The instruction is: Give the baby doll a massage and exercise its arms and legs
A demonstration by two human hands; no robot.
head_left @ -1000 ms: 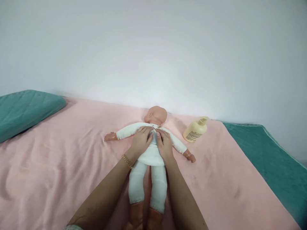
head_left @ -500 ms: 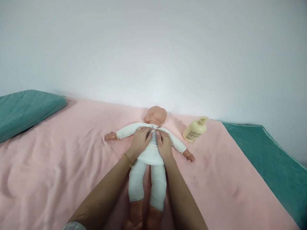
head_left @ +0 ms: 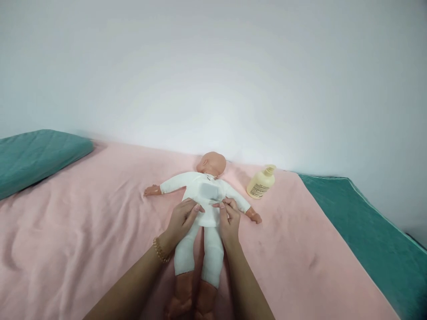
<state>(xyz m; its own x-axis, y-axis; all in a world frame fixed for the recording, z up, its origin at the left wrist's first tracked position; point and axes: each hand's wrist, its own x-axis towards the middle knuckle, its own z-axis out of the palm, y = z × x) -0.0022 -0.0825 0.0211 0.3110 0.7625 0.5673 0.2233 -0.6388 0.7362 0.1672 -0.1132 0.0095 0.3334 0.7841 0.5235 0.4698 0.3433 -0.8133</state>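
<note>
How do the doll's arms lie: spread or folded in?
Spread: the doll's arms reach out to either side on the pink cloth.

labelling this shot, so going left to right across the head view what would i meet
Green quilted pad, gold bracelet, left hand, right hand, pale yellow pump bottle, green surface. The doll is left out because it spans much of the middle, overlapping both hands.
</note>
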